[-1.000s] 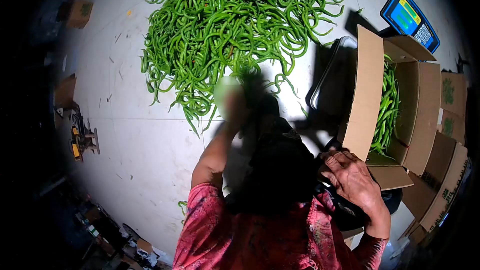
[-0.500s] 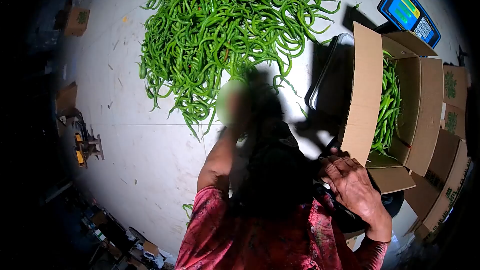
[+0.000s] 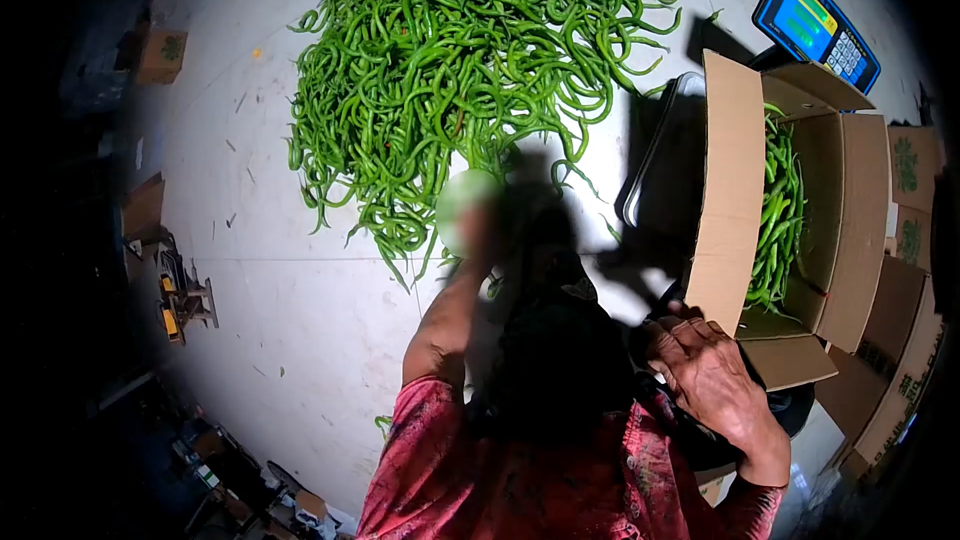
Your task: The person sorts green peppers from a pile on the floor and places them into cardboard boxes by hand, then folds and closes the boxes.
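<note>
A large heap of long green chili peppers lies on the pale floor. My left hand reaches to the heap's near edge. A blurred patch covers its fingers, so their hold is hidden. My right hand is by the near left corner of an open cardboard box, back of the hand up. Its fingers are bent and close together over something dark in shadow that I cannot make out. More green chili peppers lie inside the box.
A blue scale display stands behind the box, with a metal-rimmed tray edge at its left. Printed cartons are at the far right. A yellow-and-dark object sits on the left floor. Dark shadow covers my lap.
The view has shifted slightly, moving the floor and heap a little down and right in the picture. My left hand stays at the heap's near edge; my right hand keeps its pose.
</note>
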`<control>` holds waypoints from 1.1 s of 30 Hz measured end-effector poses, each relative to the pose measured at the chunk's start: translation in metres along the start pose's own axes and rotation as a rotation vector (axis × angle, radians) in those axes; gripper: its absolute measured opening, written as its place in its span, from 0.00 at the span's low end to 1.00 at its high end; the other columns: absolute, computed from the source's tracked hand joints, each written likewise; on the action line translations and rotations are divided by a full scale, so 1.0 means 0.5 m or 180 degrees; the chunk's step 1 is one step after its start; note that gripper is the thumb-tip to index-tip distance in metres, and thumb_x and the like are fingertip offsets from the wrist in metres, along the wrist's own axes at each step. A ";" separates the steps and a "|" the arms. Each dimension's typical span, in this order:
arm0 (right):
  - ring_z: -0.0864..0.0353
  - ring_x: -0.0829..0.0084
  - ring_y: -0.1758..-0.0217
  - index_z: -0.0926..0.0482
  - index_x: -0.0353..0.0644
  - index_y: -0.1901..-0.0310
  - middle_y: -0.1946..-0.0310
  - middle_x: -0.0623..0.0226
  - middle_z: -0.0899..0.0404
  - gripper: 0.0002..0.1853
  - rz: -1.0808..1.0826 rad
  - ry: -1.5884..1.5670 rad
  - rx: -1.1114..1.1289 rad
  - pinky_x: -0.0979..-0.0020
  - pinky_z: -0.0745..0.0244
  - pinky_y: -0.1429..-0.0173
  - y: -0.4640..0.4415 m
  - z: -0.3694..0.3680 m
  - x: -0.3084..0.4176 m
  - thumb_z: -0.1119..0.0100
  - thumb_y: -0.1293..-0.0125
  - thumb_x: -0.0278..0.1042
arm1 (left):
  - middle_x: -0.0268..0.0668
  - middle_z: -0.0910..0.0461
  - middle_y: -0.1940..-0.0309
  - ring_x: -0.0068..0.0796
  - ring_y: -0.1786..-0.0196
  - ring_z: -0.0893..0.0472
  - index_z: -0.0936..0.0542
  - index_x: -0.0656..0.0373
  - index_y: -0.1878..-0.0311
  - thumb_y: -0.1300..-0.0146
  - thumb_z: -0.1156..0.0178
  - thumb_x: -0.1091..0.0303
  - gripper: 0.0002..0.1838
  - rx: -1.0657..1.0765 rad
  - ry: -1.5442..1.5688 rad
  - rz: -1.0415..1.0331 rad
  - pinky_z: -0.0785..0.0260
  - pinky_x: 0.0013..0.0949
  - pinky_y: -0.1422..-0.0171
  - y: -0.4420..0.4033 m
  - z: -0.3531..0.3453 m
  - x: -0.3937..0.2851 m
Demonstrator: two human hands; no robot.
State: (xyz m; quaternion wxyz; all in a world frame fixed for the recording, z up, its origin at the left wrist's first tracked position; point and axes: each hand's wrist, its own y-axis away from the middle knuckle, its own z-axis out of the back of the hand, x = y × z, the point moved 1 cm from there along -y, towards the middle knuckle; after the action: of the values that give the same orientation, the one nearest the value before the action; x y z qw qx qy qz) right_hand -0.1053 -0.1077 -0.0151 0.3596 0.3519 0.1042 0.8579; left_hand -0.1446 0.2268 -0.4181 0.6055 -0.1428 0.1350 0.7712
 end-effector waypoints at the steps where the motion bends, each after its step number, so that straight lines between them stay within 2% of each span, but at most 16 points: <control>1: 0.24 0.50 0.51 0.25 0.31 0.45 0.54 0.48 0.24 0.23 -0.0011 -0.0001 -0.0017 0.57 0.29 0.44 0.001 0.002 -0.001 0.39 0.44 0.26 | 0.51 0.31 0.38 0.51 0.35 0.33 0.34 0.61 0.33 0.36 0.42 0.56 0.32 0.0168 -0.0102 0.0041 0.44 0.53 0.31 0.000 0.020 -0.016; 4: 0.24 0.51 0.52 0.25 0.31 0.48 0.56 0.49 0.24 0.20 -0.0035 -0.0039 -0.0173 0.57 0.29 0.46 0.002 0.005 0.002 0.40 0.43 0.26 | 0.51 0.31 0.38 0.50 0.36 0.32 0.36 0.62 0.32 0.37 0.40 0.56 0.33 0.0539 -0.0308 0.0126 0.41 0.50 0.33 0.000 0.068 -0.055; 6: 0.24 0.51 0.53 0.25 0.31 0.49 0.57 0.49 0.24 0.19 0.0044 -0.0077 -0.0423 0.57 0.29 0.46 -0.003 0.006 0.009 0.40 0.42 0.26 | 0.51 0.31 0.39 0.49 0.36 0.31 0.36 0.62 0.32 0.37 0.40 0.57 0.34 0.0476 -0.0185 0.0165 0.38 0.48 0.34 0.006 0.084 -0.074; 9: 0.25 0.54 0.43 0.24 0.37 0.44 0.48 0.52 0.23 0.21 -0.0198 0.0034 0.0067 0.60 0.31 0.38 0.000 0.003 0.007 0.40 0.40 0.32 | 0.50 0.27 0.42 0.48 0.41 0.26 0.32 0.58 0.35 0.42 0.37 0.48 0.36 0.0236 0.0319 0.0362 0.36 0.51 0.39 0.008 0.085 -0.090; 12: 0.24 0.54 0.45 0.25 0.37 0.43 0.48 0.52 0.23 0.23 -0.0211 0.0074 0.0178 0.59 0.31 0.39 -0.001 -0.001 0.000 0.40 0.40 0.32 | 0.49 0.27 0.42 0.46 0.43 0.25 0.31 0.58 0.35 0.41 0.37 0.49 0.35 -0.0213 0.0226 0.0077 0.34 0.48 0.41 0.004 0.083 -0.089; 15: 0.24 0.54 0.45 0.26 0.36 0.42 0.48 0.52 0.23 0.23 -0.0279 0.0073 -0.0001 0.59 0.31 0.39 0.005 0.005 0.000 0.40 0.40 0.31 | 0.49 0.26 0.42 0.44 0.44 0.24 0.31 0.58 0.35 0.40 0.37 0.50 0.34 -0.0650 0.0110 -0.0290 0.31 0.45 0.43 -0.014 0.085 -0.077; 18: 0.24 0.54 0.46 0.25 0.35 0.43 0.48 0.53 0.23 0.23 -0.0157 0.0040 -0.0252 0.59 0.30 0.40 0.014 0.001 0.001 0.40 0.40 0.31 | 0.47 0.25 0.43 0.40 0.44 0.24 0.32 0.58 0.34 0.37 0.40 0.55 0.31 0.0101 -0.0800 -0.0468 0.30 0.43 0.44 -0.032 0.077 0.023; 20: 0.24 0.54 0.47 0.26 0.35 0.43 0.49 0.53 0.23 0.23 -0.0094 -0.0046 -0.0274 0.60 0.30 0.40 0.018 0.002 0.005 0.40 0.41 0.30 | 0.44 0.24 0.44 0.38 0.44 0.23 0.33 0.59 0.32 0.35 0.41 0.59 0.30 0.0617 0.1713 0.1314 0.28 0.41 0.45 -0.033 0.212 -0.036; 22: 0.24 0.53 0.49 0.25 0.34 0.44 0.52 0.52 0.23 0.22 -0.0034 -0.0123 -0.0321 0.59 0.30 0.42 0.024 0.005 0.006 0.41 0.41 0.28 | 0.42 0.22 0.47 0.36 0.46 0.21 0.33 0.61 0.34 0.37 0.42 0.69 0.28 0.0711 0.3975 0.2444 0.26 0.37 0.45 -0.006 0.301 -0.078; 23: 0.24 0.52 0.50 0.25 0.34 0.45 0.54 0.52 0.23 0.20 0.0003 -0.0173 -0.0350 0.58 0.30 0.43 0.025 0.002 0.004 0.42 0.40 0.28 | 0.46 0.21 0.49 0.38 0.47 0.20 0.32 0.62 0.37 0.43 0.44 0.77 0.28 0.0964 0.4519 0.1956 0.25 0.37 0.45 0.012 0.308 -0.048; 26: 0.24 0.51 0.52 0.25 0.33 0.48 0.57 0.51 0.22 0.18 0.0066 -0.0128 -0.0411 0.58 0.29 0.45 0.029 0.000 0.005 0.42 0.41 0.27 | 0.51 0.24 0.45 0.53 0.39 0.24 0.33 0.58 0.37 0.48 0.45 0.78 0.30 0.0734 0.5554 0.1716 0.27 0.43 0.43 0.020 0.384 -0.072; 28: 0.24 0.51 0.53 0.25 0.33 0.50 0.58 0.51 0.22 0.18 0.0149 -0.0130 -0.0509 0.58 0.28 0.46 0.030 0.001 0.007 0.40 0.43 0.28 | 0.52 0.25 0.43 0.53 0.38 0.26 0.32 0.57 0.36 0.48 0.44 0.75 0.31 0.0694 0.5818 0.1538 0.28 0.42 0.42 0.015 0.415 -0.067; 29: 0.24 0.51 0.52 0.25 0.34 0.48 0.57 0.51 0.22 0.21 0.0116 -0.0122 -0.0396 0.58 0.28 0.45 0.031 0.002 0.005 0.39 0.44 0.27 | 0.52 0.25 0.43 0.53 0.37 0.27 0.32 0.57 0.36 0.48 0.43 0.74 0.31 0.0651 0.5959 0.1474 0.28 0.41 0.42 0.011 0.429 -0.066; 31: 0.24 0.52 0.49 0.25 0.34 0.43 0.55 0.52 0.22 0.26 0.0038 -0.0119 -0.0172 0.59 0.28 0.43 0.035 0.007 0.007 0.38 0.47 0.26 | 0.53 0.26 0.43 0.56 0.38 0.27 0.32 0.55 0.35 0.46 0.42 0.71 0.31 0.0688 0.6170 0.1227 0.30 0.45 0.39 0.007 0.470 -0.070; 33: 0.24 0.51 0.48 0.26 0.34 0.44 0.56 0.51 0.22 0.24 0.0091 -0.0066 -0.0259 0.59 0.28 0.43 0.036 -0.007 -0.001 0.38 0.45 0.28 | 0.54 0.26 0.43 0.58 0.38 0.28 0.32 0.55 0.35 0.45 0.41 0.69 0.31 0.0560 0.6357 0.1184 0.32 0.48 0.36 0.000 0.514 -0.087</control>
State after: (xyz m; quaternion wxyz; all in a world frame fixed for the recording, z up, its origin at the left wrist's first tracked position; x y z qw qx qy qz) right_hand -0.1171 -0.1207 -0.0099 0.3625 0.3473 0.0604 0.8628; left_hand -0.1495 0.2858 -0.1645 0.0951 -0.6527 0.6548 0.3689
